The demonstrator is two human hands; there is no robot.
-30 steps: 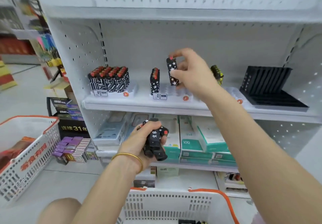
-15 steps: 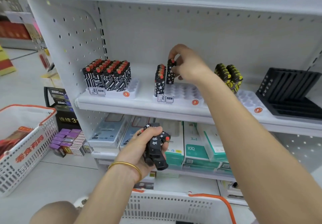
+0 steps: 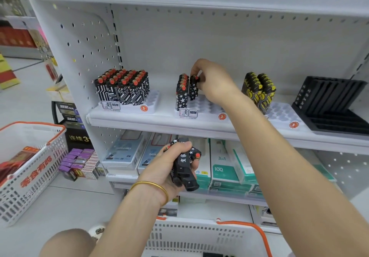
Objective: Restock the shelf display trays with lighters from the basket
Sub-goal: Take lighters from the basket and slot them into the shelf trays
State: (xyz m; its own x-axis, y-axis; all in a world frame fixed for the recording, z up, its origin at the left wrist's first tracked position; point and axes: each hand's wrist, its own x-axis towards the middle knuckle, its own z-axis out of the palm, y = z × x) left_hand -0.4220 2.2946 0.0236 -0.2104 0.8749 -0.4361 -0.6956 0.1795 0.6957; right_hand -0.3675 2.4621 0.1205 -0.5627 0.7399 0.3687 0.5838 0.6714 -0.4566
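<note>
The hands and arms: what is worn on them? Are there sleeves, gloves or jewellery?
No sleeves or gloves show: the left hand and right hand are bare, as are both arms. A thin, round gold bangle circles the left wrist. The right wrist wears nothing. I can make out no rings.

Shelf (image 3: 219, 42): matt white perforated metal. Tray (image 3: 211, 107): smooth white plastic. Lighters (image 3: 123, 90): glossy printed plastic. Basket (image 3: 199, 234): white plastic lattice. Bangle (image 3: 154, 185): polished gold metal.

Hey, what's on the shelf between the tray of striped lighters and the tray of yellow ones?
In the head view, a white tray holding a row of star lighters; the right hand pinches one more lighter beside them.
</note>
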